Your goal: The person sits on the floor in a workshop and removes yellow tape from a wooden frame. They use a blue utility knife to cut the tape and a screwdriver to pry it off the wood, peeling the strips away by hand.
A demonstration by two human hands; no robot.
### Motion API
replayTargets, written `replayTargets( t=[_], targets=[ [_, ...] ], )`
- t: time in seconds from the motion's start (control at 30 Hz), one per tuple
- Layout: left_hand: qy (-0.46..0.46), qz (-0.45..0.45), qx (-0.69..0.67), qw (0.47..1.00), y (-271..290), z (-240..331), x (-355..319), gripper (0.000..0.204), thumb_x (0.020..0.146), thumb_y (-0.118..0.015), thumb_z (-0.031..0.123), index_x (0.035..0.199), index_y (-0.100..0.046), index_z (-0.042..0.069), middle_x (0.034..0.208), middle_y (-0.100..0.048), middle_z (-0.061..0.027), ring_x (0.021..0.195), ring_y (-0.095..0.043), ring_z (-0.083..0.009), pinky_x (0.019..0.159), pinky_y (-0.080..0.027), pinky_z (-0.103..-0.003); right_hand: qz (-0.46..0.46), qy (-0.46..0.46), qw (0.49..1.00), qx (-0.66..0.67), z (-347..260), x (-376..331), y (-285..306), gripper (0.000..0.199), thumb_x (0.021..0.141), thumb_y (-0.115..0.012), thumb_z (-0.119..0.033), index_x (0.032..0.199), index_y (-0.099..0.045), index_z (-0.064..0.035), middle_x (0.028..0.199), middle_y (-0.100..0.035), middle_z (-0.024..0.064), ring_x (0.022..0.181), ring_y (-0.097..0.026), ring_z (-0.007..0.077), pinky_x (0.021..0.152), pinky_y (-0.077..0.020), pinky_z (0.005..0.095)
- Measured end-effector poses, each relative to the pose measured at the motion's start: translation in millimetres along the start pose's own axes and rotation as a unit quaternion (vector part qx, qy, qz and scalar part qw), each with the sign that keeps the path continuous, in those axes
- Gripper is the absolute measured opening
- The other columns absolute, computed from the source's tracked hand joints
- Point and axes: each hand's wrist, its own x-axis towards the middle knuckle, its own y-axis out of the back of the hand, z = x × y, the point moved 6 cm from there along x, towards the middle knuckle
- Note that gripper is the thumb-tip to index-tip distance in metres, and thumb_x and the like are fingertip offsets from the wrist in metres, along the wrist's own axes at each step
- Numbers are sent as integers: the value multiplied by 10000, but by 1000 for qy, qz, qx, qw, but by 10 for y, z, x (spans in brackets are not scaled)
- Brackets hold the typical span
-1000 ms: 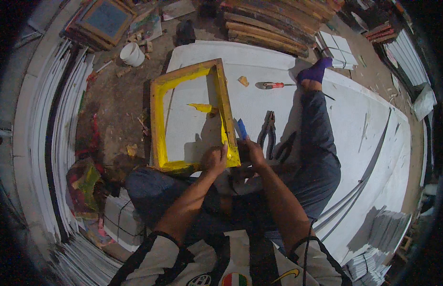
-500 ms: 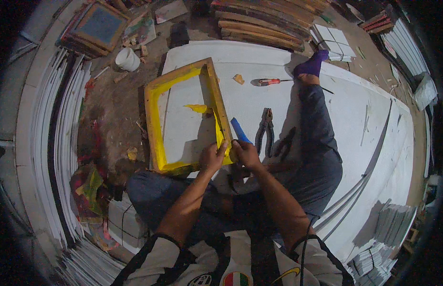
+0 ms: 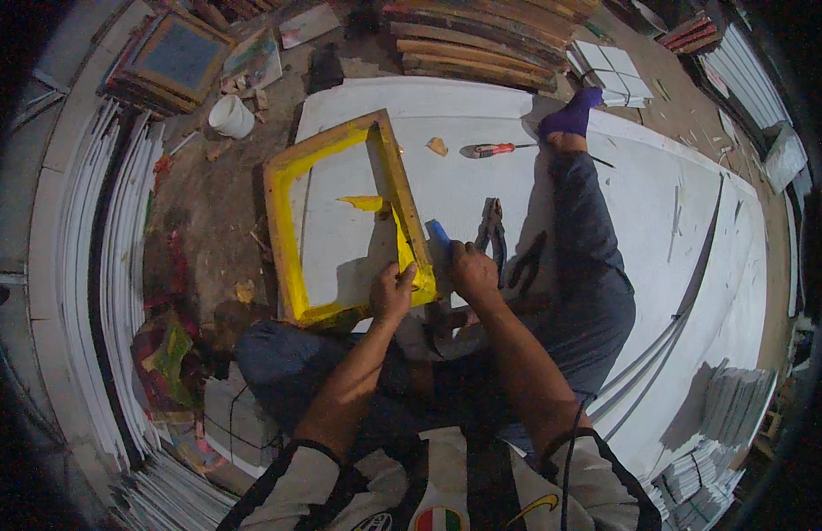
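A wooden frame (image 3: 402, 164) with yellow-coated inner edges leans in front of me, tilted slightly. A torn yellow strip (image 3: 365, 203) hangs inside it along the right side. My left hand (image 3: 393, 292) is closed on the frame's lower right corner, with the thumb up against the yellow material. Just right of the frame, my right hand (image 3: 473, 270) is closed over the near end of a flat blue object (image 3: 438, 233), whose kind I cannot make out. Pliers (image 3: 491, 228) with dark handles lie beside that hand, partly covered. A hammer-like tool (image 3: 446, 320) rests in shadow beneath my wrists.
A red-handled screwdriver (image 3: 492, 150) and a small tan scrap (image 3: 437, 146) lie on the white sheet (image 3: 641, 265). Stacked wooden frames (image 3: 482, 53) stand at the back, a white bucket (image 3: 231, 116) at the back left. Long white strips (image 3: 96, 265) line the left side.
My right hand has left the frame's corner and moved slightly right, onto the blue object. My left hand stays at the corner, and the frame is nearly unmoved.
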Motion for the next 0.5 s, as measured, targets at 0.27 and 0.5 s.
replayTargets(
  t=[0.27, 0.5],
  targets=[
    [106, -78, 151, 980, 121, 556, 34, 495, 1022, -484, 496, 1079, -644, 32, 932, -684, -243, 892, -651, -466, 748, -498, -526, -21, -22, 977, 212, 66, -168, 182, 259, 921, -613, -157, 1126, -579, -4, 894, -683, 255, 865, -663, 487, 729, -512, 574],
    [10, 5, 123, 992, 69, 354, -6, 497, 1029, -457, 504, 995, -653, 49, 880, -672, -246, 848, -640, -480, 705, -481, -543, -46, 0, 972, 232, -184, -605, 574, 254, 964, -603, -179, 1195, -632, -80, 884, -686, 254, 837, -676, 450, 706, -528, 523]
  ],
)
